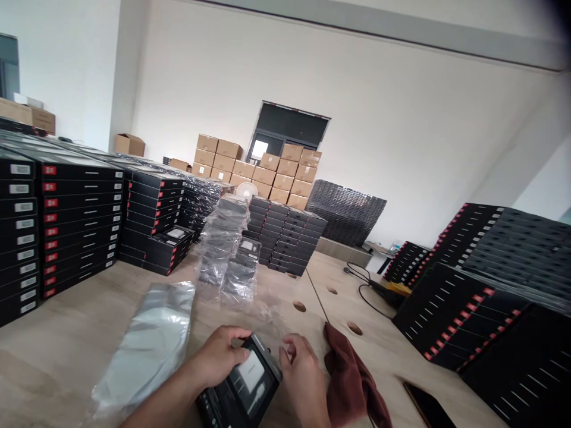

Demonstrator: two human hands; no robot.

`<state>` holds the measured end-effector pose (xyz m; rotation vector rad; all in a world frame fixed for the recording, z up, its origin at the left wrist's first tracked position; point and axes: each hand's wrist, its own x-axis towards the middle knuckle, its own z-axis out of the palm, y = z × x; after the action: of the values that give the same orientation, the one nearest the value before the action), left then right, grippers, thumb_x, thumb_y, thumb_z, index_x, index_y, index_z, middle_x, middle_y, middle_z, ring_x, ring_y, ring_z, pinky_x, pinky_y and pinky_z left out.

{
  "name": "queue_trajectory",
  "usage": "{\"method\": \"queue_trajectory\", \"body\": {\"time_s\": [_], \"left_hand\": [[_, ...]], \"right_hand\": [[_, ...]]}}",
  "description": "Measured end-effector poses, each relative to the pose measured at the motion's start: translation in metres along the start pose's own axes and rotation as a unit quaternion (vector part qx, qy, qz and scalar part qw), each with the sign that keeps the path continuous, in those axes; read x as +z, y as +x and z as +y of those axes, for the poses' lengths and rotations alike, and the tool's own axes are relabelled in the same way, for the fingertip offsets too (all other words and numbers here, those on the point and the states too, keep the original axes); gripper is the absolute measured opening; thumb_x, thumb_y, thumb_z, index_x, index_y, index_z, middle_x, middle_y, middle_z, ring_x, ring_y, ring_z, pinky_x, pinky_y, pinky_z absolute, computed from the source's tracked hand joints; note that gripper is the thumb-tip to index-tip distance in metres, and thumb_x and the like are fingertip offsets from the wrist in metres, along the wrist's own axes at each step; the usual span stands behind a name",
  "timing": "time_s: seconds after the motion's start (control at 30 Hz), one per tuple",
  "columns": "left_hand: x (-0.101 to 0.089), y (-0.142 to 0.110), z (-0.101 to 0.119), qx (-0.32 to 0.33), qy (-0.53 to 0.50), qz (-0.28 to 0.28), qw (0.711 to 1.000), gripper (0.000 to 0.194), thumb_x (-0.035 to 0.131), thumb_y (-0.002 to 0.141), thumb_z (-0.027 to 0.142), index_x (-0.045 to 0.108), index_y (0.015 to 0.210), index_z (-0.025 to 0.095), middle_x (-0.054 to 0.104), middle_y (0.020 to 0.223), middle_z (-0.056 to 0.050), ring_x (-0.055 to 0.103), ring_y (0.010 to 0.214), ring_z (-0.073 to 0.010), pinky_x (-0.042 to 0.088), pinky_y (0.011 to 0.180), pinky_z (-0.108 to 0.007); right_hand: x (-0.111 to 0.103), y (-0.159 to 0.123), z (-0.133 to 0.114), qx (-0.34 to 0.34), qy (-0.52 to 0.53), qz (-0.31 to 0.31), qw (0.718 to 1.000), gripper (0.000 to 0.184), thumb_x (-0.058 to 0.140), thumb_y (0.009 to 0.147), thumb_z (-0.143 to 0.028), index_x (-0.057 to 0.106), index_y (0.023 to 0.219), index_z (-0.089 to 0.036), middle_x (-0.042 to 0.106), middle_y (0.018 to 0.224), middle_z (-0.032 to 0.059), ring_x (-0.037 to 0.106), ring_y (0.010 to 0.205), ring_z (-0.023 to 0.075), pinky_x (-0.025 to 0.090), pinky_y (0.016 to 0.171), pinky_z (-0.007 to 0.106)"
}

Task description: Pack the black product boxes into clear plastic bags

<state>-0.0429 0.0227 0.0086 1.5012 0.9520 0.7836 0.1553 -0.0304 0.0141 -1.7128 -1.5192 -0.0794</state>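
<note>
A black retail box (252,380) with a white device pictured on its top lies tilted on the wooden table in front of me. My left hand (218,356) grips its left and far edge, thumb on the top face. Close to the far right edge of that box is my right hand (303,368), its fingers curled and thumb pressed in; what they pinch, if anything, I cannot make out. Clear plastic bags (149,339) lie flat in a pile to the left. A brown cloth (350,374) is crumpled just right of my right hand.
Bagged boxes (223,238) are stacked ahead, beside more black boxes (285,238). Tall box stacks stand at the left (82,220) and right (464,321). A phone (428,404) lies front right, and a black cable (366,291) farther back. Cartons (289,169) are piled behind.
</note>
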Motion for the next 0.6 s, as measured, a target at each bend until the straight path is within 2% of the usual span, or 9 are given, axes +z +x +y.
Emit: {"method": "queue_trajectory", "body": {"time_s": [0.1, 0.2, 0.37, 0.5, 0.6], "left_hand": [[0.001, 0.000, 0.000, -0.011, -0.016, 0.001, 1.000, 0.053, 0.059, 0.066, 0.024, 0.060, 0.118, 0.011, 0.069, 0.101, -0.007, 0.061, 0.081, -0.0182, 0.045, 0.075, -0.028], [0.002, 0.002, -0.003, -0.016, -0.040, -0.004, 0.999, 0.054, 0.061, 0.065, 0.024, 0.060, 0.117, 0.012, 0.068, 0.105, -0.007, 0.061, 0.083, -0.0180, 0.044, 0.076, -0.028], [0.000, 0.001, -0.003, -0.032, -0.061, -0.040, 0.997, 0.058, 0.061, 0.063, 0.024, 0.059, 0.120, 0.012, 0.069, 0.094, -0.005, 0.061, 0.077, -0.0173, 0.043, 0.071, -0.027], [-0.006, -0.005, 0.004, -0.040, -0.037, -0.070, 0.996, 0.056, 0.060, 0.062, 0.023, 0.061, 0.118, 0.013, 0.070, 0.087, -0.003, 0.059, 0.077, -0.0173, 0.041, 0.068, -0.025], [-0.008, -0.008, 0.007, -0.049, -0.033, -0.086, 0.995, 0.056, 0.059, 0.062, 0.023, 0.062, 0.117, 0.013, 0.069, 0.084, -0.002, 0.059, 0.075, -0.0167, 0.040, 0.066, -0.024]], "right_hand": [[-0.001, 0.003, 0.010, 0.110, 0.029, -0.032, 0.993, 0.013, 0.055, 0.072, -0.032, 0.057, 0.062, -0.024, 0.061, 0.057, -0.0004, 0.057, 0.053, 0.0185, 0.039, 0.051, 0.027], [0.001, 0.004, 0.014, 0.145, 0.085, -0.061, 0.984, 0.014, 0.053, 0.071, -0.034, 0.059, 0.064, -0.023, 0.063, 0.058, 0.0006, 0.061, 0.057, 0.0194, 0.041, 0.052, 0.027], [0.001, 0.001, 0.015, 0.160, 0.163, -0.138, 0.964, 0.023, 0.049, 0.063, -0.024, 0.062, 0.081, -0.019, 0.065, 0.061, -0.0007, 0.057, 0.044, 0.0151, 0.035, 0.036, 0.021], [0.000, -0.001, 0.015, 0.125, 0.237, -0.161, 0.950, 0.029, 0.056, 0.054, -0.014, 0.064, 0.081, -0.018, 0.067, 0.077, 0.0019, 0.062, 0.059, 0.0156, 0.043, 0.046, 0.021], [0.002, -0.003, 0.012, 0.087, 0.219, -0.169, 0.957, 0.025, 0.061, 0.057, -0.015, 0.066, 0.081, -0.018, 0.064, 0.068, -0.0003, 0.059, 0.058, 0.0156, 0.043, 0.049, 0.022]]}}
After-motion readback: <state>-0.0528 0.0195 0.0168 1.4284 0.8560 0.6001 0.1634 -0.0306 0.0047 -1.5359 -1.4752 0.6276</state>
